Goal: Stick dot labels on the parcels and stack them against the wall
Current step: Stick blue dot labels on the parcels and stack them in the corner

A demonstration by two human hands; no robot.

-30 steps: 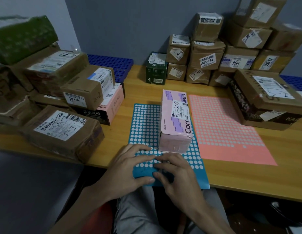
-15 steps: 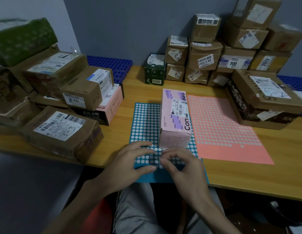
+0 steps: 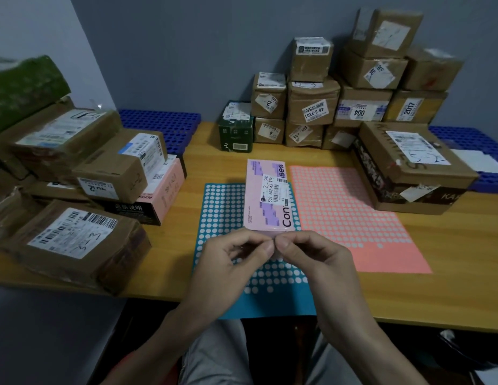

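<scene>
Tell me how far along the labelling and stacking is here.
Seemingly done: brown cardboard parcels stand stacked against the wall. In hand: left hand and right hand pinch together at the pink rectangular box on the blue dot-label sheet; no dot discernible. Remaining: the taped brown parcels piled at left.

The left hand [image 3: 228,262] and right hand [image 3: 314,262], which had pressed on the 6 o'clock end of the blue sheet [image 3: 222,207], lifted off it and moved toward 12 o'clock, up to the near end of the pink box [image 3: 267,195]. Their fingers curled and the thumb tips met; whether they pinched a dot was too small to tell.
</scene>
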